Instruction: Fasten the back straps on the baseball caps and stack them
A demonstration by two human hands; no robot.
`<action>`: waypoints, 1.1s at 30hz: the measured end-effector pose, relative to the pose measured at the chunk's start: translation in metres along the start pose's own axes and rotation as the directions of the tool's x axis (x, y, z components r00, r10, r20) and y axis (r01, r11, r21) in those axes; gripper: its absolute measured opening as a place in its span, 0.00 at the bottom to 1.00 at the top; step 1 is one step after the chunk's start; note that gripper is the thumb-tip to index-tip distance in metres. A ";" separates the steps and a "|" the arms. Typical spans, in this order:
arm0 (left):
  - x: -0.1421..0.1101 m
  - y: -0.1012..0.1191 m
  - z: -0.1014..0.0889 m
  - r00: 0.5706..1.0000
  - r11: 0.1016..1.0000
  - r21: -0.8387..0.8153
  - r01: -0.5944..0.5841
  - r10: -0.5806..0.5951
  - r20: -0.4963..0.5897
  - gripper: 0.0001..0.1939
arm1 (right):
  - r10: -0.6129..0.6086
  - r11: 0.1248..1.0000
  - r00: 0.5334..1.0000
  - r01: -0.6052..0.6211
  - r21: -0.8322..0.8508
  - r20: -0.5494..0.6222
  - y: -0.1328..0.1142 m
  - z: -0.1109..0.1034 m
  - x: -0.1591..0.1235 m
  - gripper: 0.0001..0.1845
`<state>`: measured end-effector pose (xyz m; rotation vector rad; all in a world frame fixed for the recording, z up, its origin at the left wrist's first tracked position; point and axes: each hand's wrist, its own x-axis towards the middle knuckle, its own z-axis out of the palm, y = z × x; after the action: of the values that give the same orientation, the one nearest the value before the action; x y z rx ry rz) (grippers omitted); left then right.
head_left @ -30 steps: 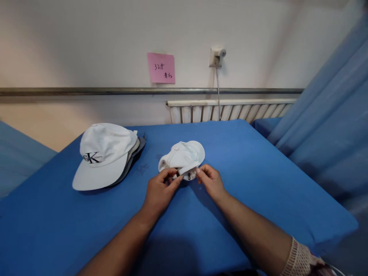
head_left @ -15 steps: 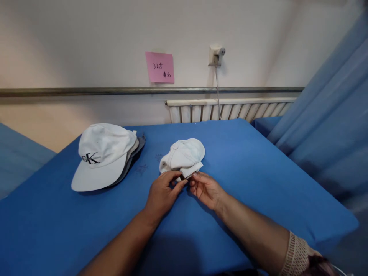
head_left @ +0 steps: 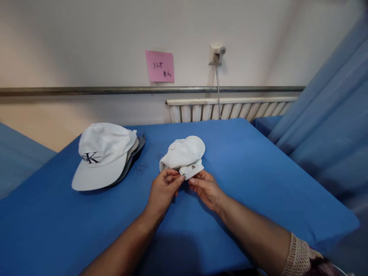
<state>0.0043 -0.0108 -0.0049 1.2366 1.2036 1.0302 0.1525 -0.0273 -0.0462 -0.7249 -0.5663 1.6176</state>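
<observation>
A small white cap [head_left: 184,152] lies on the blue-covered table, its rounded brim pointing away to the upper right. At its near edge a white strap [head_left: 192,170] with a small dark metal piece is turned up toward me. My left hand [head_left: 164,189] pinches the strap's left end between thumb and fingers. My right hand [head_left: 207,190] is closed on the strap's lower right edge, its thumb on top. Some fingertips of both hands are hidden beneath the strap.
On the left, a white cap with dark "CK" lettering [head_left: 105,153] tops a stack of darker caps [head_left: 135,151]. The blue sheet [head_left: 258,184] spreads around. Behind are a radiator [head_left: 230,109], a metal rail [head_left: 115,90], a pink note [head_left: 160,66] and a socket [head_left: 215,55]. A blue curtain [head_left: 330,115] hangs right.
The strap has been turned so that its flat face and the metal piece now show. The small cap's brim has tipped slightly farther away, and both hands have shifted a little.
</observation>
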 end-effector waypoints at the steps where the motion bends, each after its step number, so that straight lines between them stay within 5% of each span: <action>1: 0.000 -0.002 0.000 1.000 1.000 0.007 -0.002 0.002 -0.001 0.21 | 0.002 1.000 1.000 -0.002 -0.001 0.017 0.000 0.001 -0.001 0.22; 4: 0.000 -0.007 -0.001 0.998 0.994 0.094 -0.054 0.052 0.029 0.20 | 0.004 1.000 1.000 -0.004 0.007 -0.003 0.002 0.003 -0.002 0.20; 7: -0.001 -0.010 -0.004 0.972 0.914 0.332 -0.234 0.220 0.080 0.16 | 0.031 0.997 0.998 -0.027 0.066 -0.057 0.003 0.001 0.001 0.16; 9: -0.003 -0.009 -0.007 0.896 0.732 0.528 -0.430 0.419 0.148 0.14 | 0.060 0.992 0.996 -0.052 0.119 -0.064 0.001 -0.002 0.003 0.15; 11: -0.003 -0.007 -0.008 0.766 0.483 0.648 -0.588 0.589 0.256 0.14 | 0.079 0.985 0.995 -0.070 0.158 -0.053 -0.001 -0.004 0.003 0.15; 14: -0.001 -0.006 -0.008 0.612 0.219 0.697 -0.682 0.693 0.381 0.17 | 0.101 0.976 0.995 -0.094 0.195 -0.023 -0.004 -0.005 0.003 0.15; 20: 0.006 -0.011 -0.006 0.442 0.036 0.661 -0.749 0.771 0.458 0.17 | 0.141 0.963 0.990 -0.135 0.234 -0.007 -0.006 -0.003 0.001 0.13; 23: 0.009 -0.011 -0.005 0.417 0.012 0.633 -0.774 0.761 0.496 0.15 | 0.120 0.962 0.993 -0.114 0.248 -0.005 -0.009 -0.002 0.001 0.14; 33: 0.011 -0.011 -0.003 0.440 0.029 0.635 -0.772 0.746 0.500 0.11 | -0.044 0.995 0.995 0.052 0.088 -0.089 -0.008 0.004 -0.002 0.18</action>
<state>0.0015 -0.0009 -0.0163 2.9302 0.9103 1.1777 0.1555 -0.0277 -0.0376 -0.7064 -0.4419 1.5492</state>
